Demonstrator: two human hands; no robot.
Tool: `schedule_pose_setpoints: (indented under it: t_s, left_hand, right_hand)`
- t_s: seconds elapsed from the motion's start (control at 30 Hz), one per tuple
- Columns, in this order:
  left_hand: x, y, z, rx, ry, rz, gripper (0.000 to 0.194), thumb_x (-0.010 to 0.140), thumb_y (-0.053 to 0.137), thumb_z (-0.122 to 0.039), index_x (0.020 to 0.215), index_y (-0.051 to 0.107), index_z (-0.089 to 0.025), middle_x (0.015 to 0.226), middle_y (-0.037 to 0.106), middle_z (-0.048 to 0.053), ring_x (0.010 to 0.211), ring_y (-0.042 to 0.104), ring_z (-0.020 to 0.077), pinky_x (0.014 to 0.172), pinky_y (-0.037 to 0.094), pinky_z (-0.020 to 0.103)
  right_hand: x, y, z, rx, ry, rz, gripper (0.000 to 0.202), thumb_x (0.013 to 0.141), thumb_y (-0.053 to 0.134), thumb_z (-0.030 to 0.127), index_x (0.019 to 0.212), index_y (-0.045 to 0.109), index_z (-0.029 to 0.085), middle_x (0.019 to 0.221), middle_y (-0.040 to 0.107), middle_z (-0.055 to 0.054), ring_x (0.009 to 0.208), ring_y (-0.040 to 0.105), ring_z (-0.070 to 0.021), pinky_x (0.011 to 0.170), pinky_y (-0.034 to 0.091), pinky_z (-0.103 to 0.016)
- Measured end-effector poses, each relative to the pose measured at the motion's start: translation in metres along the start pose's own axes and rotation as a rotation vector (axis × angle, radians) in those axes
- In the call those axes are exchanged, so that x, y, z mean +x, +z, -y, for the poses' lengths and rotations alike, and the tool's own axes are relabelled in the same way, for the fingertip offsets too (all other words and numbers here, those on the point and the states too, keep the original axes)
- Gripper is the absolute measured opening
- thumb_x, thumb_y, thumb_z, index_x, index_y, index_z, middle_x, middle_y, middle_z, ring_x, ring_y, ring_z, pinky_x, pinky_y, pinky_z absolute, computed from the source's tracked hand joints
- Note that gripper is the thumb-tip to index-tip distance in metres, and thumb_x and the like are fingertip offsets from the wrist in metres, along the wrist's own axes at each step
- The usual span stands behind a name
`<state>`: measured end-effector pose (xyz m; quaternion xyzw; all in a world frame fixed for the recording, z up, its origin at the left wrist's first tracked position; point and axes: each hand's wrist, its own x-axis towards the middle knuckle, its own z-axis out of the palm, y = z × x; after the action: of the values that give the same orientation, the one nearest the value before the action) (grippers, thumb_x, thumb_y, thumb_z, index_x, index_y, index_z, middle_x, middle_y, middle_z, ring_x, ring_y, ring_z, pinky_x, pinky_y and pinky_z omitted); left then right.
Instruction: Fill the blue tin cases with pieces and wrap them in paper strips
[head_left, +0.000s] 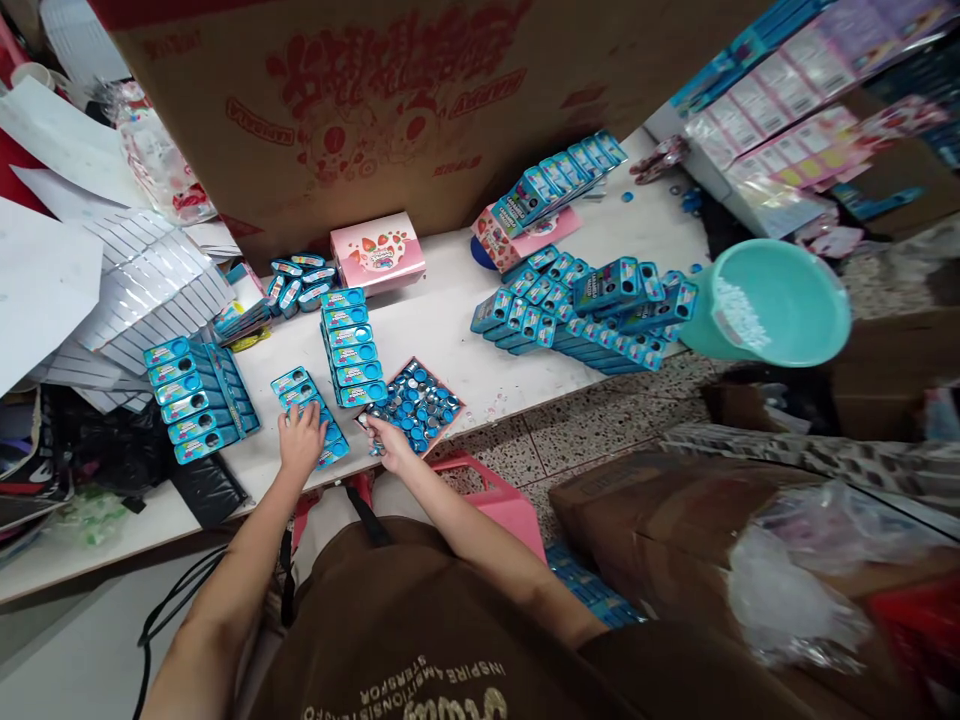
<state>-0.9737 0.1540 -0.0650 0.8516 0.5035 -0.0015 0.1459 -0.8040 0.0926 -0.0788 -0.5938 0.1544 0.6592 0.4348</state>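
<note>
My left hand (300, 437) rests with its fingers spread on a short row of small blue boxes (295, 383), which lie side by side on the white table. My right hand (386, 443) is closed beside the left corner of a shallow open box (448, 432). That box is filled with small round blue-and-silver pieces (420, 402). A few similar pieces show at the right fingers, too small to make out well. Just behind, between the hands, stands a longer row of blue boxes (352, 350) with round holes or discs on their faces.
More blue box rows stand left (187, 400) and right (555, 310). A pink strawberry box (379, 252) sits before a large carton (360, 110). A turquoise bucket (780, 300) is at the table's right end; a pink stool (502, 500) is below the front edge.
</note>
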Motion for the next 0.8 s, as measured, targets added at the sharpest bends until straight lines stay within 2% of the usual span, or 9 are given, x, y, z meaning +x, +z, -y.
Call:
schedule_pose_setpoints:
  t_s: [0.13, 0.23, 0.33, 0.4, 0.47, 0.57, 0.63, 0.7, 0.8]
  left_hand:
    - [0.003, -0.002, -0.004, 0.027, 0.030, 0.068, 0.046, 0.089, 0.034, -0.026, 0.130, 0.049, -0.013, 0.122, 0.056, 0.019, 0.118, 0.041, 0.0358, 0.095, 0.027, 0.055]
    - [0.011, -0.003, -0.006, 0.059, 0.090, 0.095, 0.042, 0.086, 0.034, -0.019, 0.120, 0.058, -0.009, 0.108, 0.061, 0.020, 0.111, 0.046, 0.0348, 0.099, 0.024, 0.056]
    - [0.017, -0.005, -0.005, 0.070, 0.136, 0.068, 0.038, 0.085, 0.035, -0.018, 0.106, 0.065, -0.009, 0.100, 0.062, 0.019, 0.110, 0.047, 0.0334, 0.105, 0.017, 0.055]
    - [0.016, -0.009, -0.004, 0.036, 0.141, 0.046, 0.036, 0.085, 0.037, -0.018, 0.108, 0.064, -0.010, 0.103, 0.063, 0.018, 0.113, 0.046, 0.0324, 0.108, 0.015, 0.053]
    - [0.012, -0.015, -0.004, -0.016, 0.109, 0.024, 0.037, 0.084, 0.039, -0.019, 0.113, 0.061, -0.012, 0.109, 0.062, 0.017, 0.115, 0.045, 0.0320, 0.107, 0.018, 0.052]
    - [-0.004, -0.024, -0.014, -0.151, -0.028, -0.078, 0.035, 0.086, 0.041, -0.025, 0.115, 0.058, -0.015, 0.119, 0.058, 0.015, 0.117, 0.044, 0.0308, 0.103, 0.028, 0.049]
    - [-0.017, -0.026, -0.026, -0.340, -0.187, -0.136, 0.031, 0.087, 0.043, -0.033, 0.107, 0.059, -0.016, 0.110, 0.061, 0.014, 0.108, 0.052, 0.0281, 0.095, 0.037, 0.044]
    - [-0.028, -0.025, -0.039, -0.626, -0.403, -0.085, 0.030, 0.085, 0.046, -0.043, 0.091, 0.060, -0.017, 0.087, 0.065, 0.011, 0.085, 0.060, 0.0233, 0.080, 0.046, 0.038]
    - [-0.034, -0.020, -0.052, -1.138, -0.778, 0.091, 0.034, 0.080, 0.052, -0.050, 0.075, 0.056, -0.017, 0.062, 0.060, 0.002, 0.055, 0.056, 0.0142, 0.056, 0.045, 0.027]
  right_hand:
    - [-0.001, -0.001, 0.000, 0.037, 0.036, 0.029, 0.016, 0.069, 0.066, 0.027, 0.063, 0.056, 0.016, 0.042, 0.046, 0.008, 0.033, 0.036, -0.0033, 0.033, 0.023, -0.017]
    - [-0.004, 0.003, 0.001, 0.067, 0.081, 0.071, 0.015, 0.072, 0.065, 0.027, 0.066, 0.057, 0.015, 0.042, 0.044, 0.008, 0.033, 0.036, -0.0035, 0.033, 0.024, -0.017]
    - [-0.008, 0.011, 0.003, 0.110, 0.140, 0.140, 0.013, 0.075, 0.061, 0.025, 0.067, 0.057, 0.015, 0.045, 0.047, 0.007, 0.035, 0.040, -0.0040, 0.035, 0.027, -0.016]
    - [-0.010, 0.016, 0.005, 0.141, 0.164, 0.182, 0.014, 0.077, 0.059, 0.025, 0.067, 0.056, 0.015, 0.047, 0.049, 0.006, 0.038, 0.043, -0.0047, 0.038, 0.032, -0.016]
    - [-0.012, 0.021, 0.005, 0.189, 0.170, 0.216, 0.015, 0.078, 0.058, 0.025, 0.067, 0.054, 0.016, 0.050, 0.050, 0.005, 0.043, 0.047, -0.0056, 0.042, 0.037, -0.016]
    - [-0.014, 0.026, 0.004, 0.291, 0.184, 0.283, 0.014, 0.078, 0.060, 0.021, 0.066, 0.053, 0.017, 0.053, 0.053, 0.005, 0.048, 0.051, -0.0066, 0.047, 0.040, -0.017]
    - [-0.014, 0.028, 0.002, 0.325, 0.173, 0.323, 0.010, 0.075, 0.062, 0.016, 0.068, 0.055, 0.017, 0.055, 0.056, 0.004, 0.051, 0.053, -0.0069, 0.050, 0.042, -0.017]
    - [-0.015, 0.031, -0.002, 0.294, 0.122, 0.337, 0.009, 0.072, 0.064, 0.010, 0.072, 0.058, 0.017, 0.058, 0.058, 0.005, 0.054, 0.054, -0.0066, 0.054, 0.044, -0.017]
    - [-0.016, 0.035, -0.008, 0.173, 0.050, 0.363, 0.017, 0.065, 0.065, 0.004, 0.076, 0.062, 0.017, 0.063, 0.062, 0.005, 0.057, 0.055, -0.0067, 0.056, 0.044, -0.018]
